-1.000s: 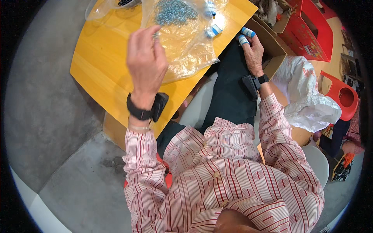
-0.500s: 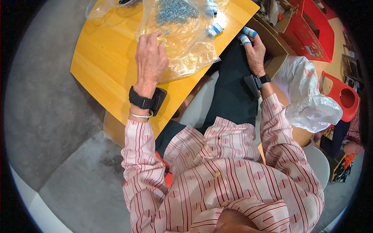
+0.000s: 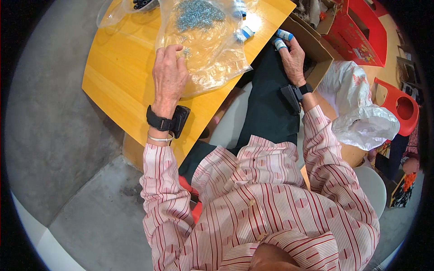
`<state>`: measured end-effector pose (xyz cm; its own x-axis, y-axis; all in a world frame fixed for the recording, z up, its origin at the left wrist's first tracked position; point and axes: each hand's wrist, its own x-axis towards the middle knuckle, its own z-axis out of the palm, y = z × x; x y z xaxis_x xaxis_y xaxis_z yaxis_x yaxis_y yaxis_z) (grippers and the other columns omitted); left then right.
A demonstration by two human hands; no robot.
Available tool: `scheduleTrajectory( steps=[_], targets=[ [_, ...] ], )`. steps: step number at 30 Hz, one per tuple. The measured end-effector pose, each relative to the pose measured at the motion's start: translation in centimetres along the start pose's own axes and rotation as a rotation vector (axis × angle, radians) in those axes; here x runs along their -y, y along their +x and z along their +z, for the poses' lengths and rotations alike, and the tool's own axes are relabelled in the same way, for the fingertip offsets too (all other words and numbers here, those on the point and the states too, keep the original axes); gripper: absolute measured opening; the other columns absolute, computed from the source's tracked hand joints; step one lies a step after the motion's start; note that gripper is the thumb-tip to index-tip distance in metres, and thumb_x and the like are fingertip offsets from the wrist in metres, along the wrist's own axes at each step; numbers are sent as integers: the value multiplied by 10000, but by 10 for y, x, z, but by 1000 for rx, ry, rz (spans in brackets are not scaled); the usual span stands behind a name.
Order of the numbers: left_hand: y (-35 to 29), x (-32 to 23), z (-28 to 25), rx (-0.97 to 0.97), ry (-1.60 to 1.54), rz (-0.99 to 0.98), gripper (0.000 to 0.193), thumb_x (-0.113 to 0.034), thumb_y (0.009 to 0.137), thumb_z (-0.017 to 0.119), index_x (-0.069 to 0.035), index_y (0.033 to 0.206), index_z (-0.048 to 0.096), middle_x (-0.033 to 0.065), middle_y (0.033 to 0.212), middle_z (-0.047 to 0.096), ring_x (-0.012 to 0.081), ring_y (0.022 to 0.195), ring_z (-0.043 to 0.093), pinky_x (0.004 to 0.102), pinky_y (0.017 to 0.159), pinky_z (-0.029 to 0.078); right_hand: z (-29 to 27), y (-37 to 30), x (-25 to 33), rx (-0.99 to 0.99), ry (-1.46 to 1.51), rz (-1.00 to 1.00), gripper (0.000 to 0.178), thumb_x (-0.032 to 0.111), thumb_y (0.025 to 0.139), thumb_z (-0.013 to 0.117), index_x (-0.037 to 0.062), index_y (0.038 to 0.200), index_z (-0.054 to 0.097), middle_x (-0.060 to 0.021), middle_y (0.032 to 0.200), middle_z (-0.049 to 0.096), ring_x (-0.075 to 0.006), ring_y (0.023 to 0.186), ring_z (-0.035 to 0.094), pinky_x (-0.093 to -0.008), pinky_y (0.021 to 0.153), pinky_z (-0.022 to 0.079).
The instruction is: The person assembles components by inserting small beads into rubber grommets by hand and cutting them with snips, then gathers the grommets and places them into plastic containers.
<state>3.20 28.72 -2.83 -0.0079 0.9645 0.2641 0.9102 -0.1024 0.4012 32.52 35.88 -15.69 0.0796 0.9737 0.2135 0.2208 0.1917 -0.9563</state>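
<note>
My left hand [image 3: 170,74] is over the near left side of a clear plastic bag [image 3: 212,74] lying on a yellow tabletop. Its fingers are bent but apart, beside a few stray small metal pieces, and no held object shows. Farther up the bag lies a heap of small silvery metal pieces [image 3: 199,14], apparently screws. Off to the right, my right hand [image 3: 293,62] reaches past the table edge beside a cardboard box [image 3: 323,72]. Blue-and-white wraps [image 3: 280,44] cover its thumb and forefinger tips, which are apart. Its other fingers are hidden.
Two similar blue-and-white rolls, one a short tube [image 3: 244,34], lie by the bag. A clear container [image 3: 108,18] with black parts stands at the table's far left. Rightward are a red box [image 3: 361,38], a white sack [image 3: 361,131] and a red stool [image 3: 402,108].
The view has shifted slightly, so the table and bag sit a little farther left and up. My left hand is slightly lower against the bag; my right hand keeps its pose.
</note>
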Motion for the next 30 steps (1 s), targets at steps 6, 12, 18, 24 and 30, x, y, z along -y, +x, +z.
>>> scheduleTrajectory(
  steps=[6,12,18,24,30],
  targets=[
    [2,1,4,21,23,-37,269,4,800,543,-9,1068,574,185,945,569,364,876,575,400,769,479,1,-1,9,8,21,6,272,117,866,596,18,1118,614,-55,952,689,-102,882,629,-259,797,495],
    [4,9,14,6,88,9,196,3,795,565,10,990,574,190,941,568,351,868,578,401,760,478,2,1,-2,9,48,-26,272,112,870,591,18,1124,613,-57,948,688,-102,890,627,-256,799,495],
    [3,5,12,-15,75,25,163,19,796,554,10,958,565,183,894,581,348,861,576,409,750,473,0,1,-3,4,51,-21,272,111,868,593,19,1123,614,-49,941,685,-88,861,610,-250,780,490],
    [2,8,9,4,42,66,152,26,820,527,9,971,538,194,895,588,350,862,583,406,747,476,2,1,1,14,46,-31,274,119,868,591,23,1124,612,-48,931,684,-79,848,600,-248,762,487],
    [1,4,6,-22,-56,-25,185,15,829,524,11,1014,536,190,934,604,337,867,598,396,747,484,0,1,1,16,32,-37,275,122,871,592,23,1126,611,-42,936,684,-77,851,599,-247,775,486]
  ],
)
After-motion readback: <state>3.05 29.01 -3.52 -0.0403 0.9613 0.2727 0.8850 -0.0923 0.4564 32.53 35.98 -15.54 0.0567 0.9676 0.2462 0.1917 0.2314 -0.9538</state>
